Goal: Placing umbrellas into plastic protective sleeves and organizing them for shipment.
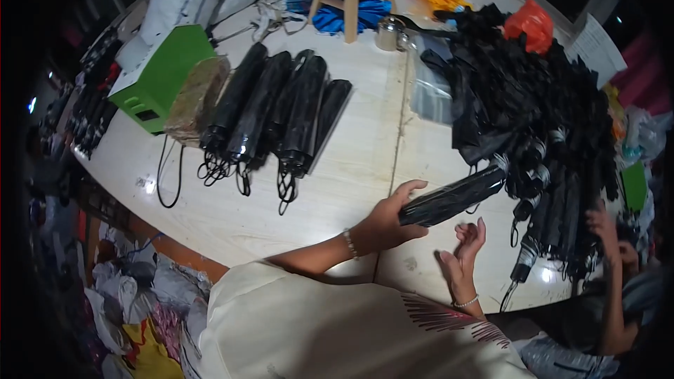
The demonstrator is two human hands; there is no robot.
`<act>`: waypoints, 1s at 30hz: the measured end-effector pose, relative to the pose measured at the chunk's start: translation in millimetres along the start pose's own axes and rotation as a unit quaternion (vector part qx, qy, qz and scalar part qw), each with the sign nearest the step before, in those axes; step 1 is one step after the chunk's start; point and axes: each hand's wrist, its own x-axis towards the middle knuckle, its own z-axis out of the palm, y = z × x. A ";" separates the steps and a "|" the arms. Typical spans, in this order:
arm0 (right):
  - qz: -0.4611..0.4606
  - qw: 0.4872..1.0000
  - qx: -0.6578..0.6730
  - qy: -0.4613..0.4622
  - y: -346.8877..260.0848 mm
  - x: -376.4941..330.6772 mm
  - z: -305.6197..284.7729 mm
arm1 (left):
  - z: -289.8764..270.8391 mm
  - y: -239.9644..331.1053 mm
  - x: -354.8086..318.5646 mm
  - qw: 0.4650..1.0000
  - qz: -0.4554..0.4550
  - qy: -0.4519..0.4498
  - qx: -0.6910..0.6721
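Observation:
My left hand [387,223] is wrapped round the lower end of a folded black umbrella [456,198], held slantwise above the table. The umbrella's other end, with shiny rib tips, points up and right toward a heap of black umbrellas [491,105]. Just below the held umbrella, my right hand [465,254] is raised with fingers apart and nothing in it. To the left, several folded black umbrellas [260,105] lie side by side in a stack, their wrist loops hanging toward me.
Beside the stack are a brown block [196,102] and a green box [165,77]. A wooden stool [351,0], a metal jar [387,34] and clear plastic sleeves [430,88] occupy the far side. Another person's hand [602,228] reaches in at the right. Bags [147,309] fill the lower left.

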 end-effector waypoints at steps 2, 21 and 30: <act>-0.002 1.000 -0.017 -0.012 2.0 0.4 2.2 | -30.3 39.0 -24.7 0.996 0.012 0.064 0.069; -0.027 0.985 -0.127 -0.114 -7.1 -10.1 -10.6 | -365.1 50.1 -80.7 0.736 0.015 0.377 0.563; -0.167 0.936 -0.264 -0.164 -15.0 45.6 -12.4 | -367.7 93.5 -76.7 0.648 0.022 0.288 0.705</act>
